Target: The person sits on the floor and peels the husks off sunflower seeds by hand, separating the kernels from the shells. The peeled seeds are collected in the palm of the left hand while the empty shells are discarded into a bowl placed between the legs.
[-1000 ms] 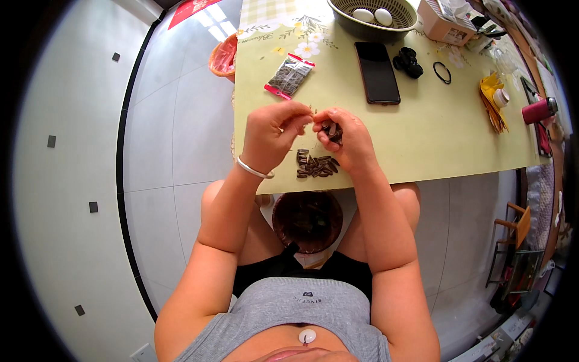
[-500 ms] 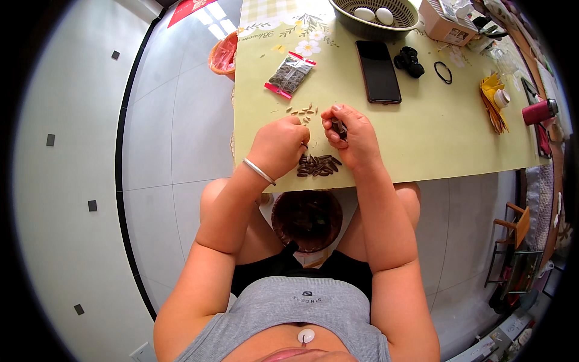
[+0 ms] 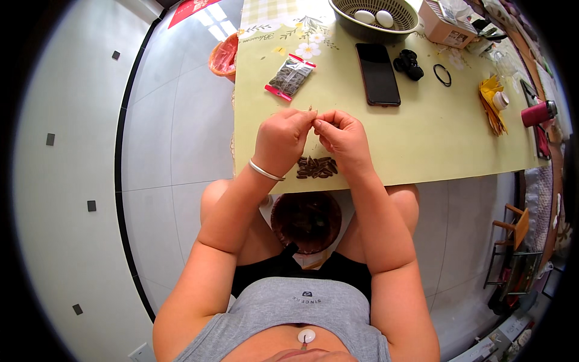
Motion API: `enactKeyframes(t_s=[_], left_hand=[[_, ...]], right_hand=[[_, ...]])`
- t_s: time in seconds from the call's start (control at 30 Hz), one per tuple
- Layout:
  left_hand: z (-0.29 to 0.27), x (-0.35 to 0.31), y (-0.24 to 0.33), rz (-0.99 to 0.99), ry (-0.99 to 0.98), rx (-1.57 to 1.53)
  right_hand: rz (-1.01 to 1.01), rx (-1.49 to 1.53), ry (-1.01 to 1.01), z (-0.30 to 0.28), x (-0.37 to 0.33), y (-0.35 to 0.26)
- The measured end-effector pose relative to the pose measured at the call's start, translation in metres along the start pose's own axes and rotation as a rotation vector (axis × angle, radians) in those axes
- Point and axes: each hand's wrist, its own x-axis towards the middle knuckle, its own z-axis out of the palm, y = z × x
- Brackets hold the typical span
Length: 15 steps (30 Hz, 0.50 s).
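Note:
My left hand (image 3: 280, 136) and my right hand (image 3: 345, 140) meet fingertip to fingertip above the table, both closed in a pinch. Between them they grip a sunflower seed, mostly covered by the fingers. A heap of dark, striped sunflower seeds (image 3: 316, 168) lies just below the hands, close to the table's near edge. Whatever sits inside the curled fingers of my right hand is out of sight. Beyond the hands rests a clear packet with pink ends (image 3: 290, 77), filled with dark seeds.
A black phone (image 3: 378, 73), a small black object (image 3: 409, 64) and a black band (image 3: 442, 75) lie farther right. At the back stands a basket (image 3: 338, 18) with two eggs. A dark bin (image 3: 306, 238) is between my knees; a lined bin (image 3: 224, 58) stands left of the table (image 3: 434, 139).
My left hand has risen from the seed heap and my right hand has moved left, so their fingertips now meet. The pale kernels seen earlier are now covered by my hands.

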Motion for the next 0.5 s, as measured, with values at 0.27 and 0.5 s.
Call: enactKeyframes(t_s=[0.27, 0.5], left_hand=[[0.003, -0.005, 0.004, 0.094, -0.062, 0.157], [0.009, -0.011, 0.005, 0.104, -0.051, 0.2]], right_hand=[[-0.056, -0.171, 0.067, 0.001, -0.005, -0.006], [-0.189, -0.364, 0.1, 0.002, -0.002, 0.005]])
